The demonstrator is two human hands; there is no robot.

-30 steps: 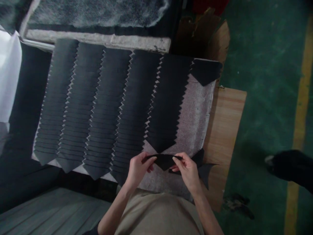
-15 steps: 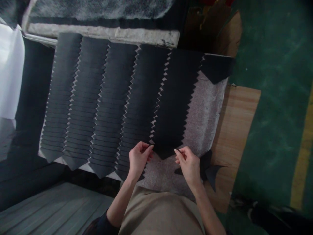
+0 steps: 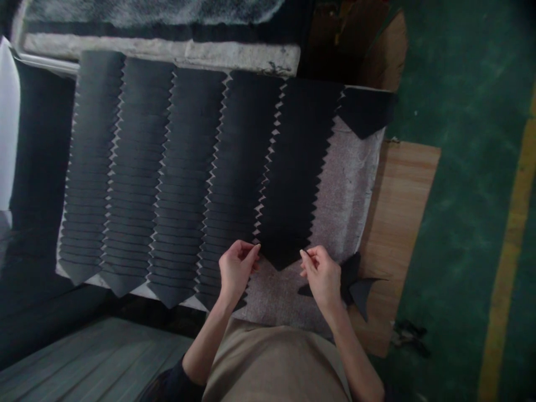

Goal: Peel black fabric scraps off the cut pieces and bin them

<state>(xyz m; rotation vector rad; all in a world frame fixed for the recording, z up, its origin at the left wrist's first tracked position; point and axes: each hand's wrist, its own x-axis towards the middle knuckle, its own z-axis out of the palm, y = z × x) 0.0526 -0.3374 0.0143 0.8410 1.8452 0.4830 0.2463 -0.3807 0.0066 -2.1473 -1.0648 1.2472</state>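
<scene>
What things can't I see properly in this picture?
Head view: the pinched edges of the dark piece hide under the fingers of the left hand and right hand.
Head view: the right hand hides whether the dark scraps beside it join.
Head view: the top edge cuts off the fuzzy cloth.
Head view: the dark thing on the floor is too blurred to name.

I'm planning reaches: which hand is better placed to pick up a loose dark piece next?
Probably the right hand: the loose dark pieces lie beside it, while the left hand is farther away. Both appear to pinch the dark strip, so the right must release first.
</scene>
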